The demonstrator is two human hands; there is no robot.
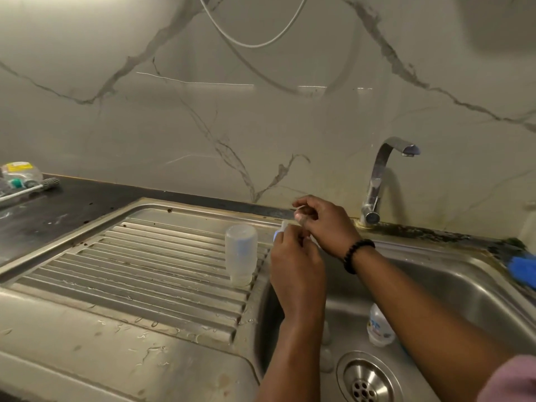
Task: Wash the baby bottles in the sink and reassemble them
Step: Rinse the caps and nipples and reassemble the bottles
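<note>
Together, left hand (295, 265) and right hand (324, 224) pinch a small bottle part (282, 227) over the sink's (452, 274) left rim; upturned bottle (241, 253) stands just left, nearer left hand.

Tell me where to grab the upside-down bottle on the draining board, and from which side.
Grip the upside-down bottle around its wide clear body, probably from the left or from above. It stands mouth down on the ribbed draining board, so the narrow neck at the bottom offers less hold. The left hand and right hand, busy with a small part, crowd its right side.
</note>
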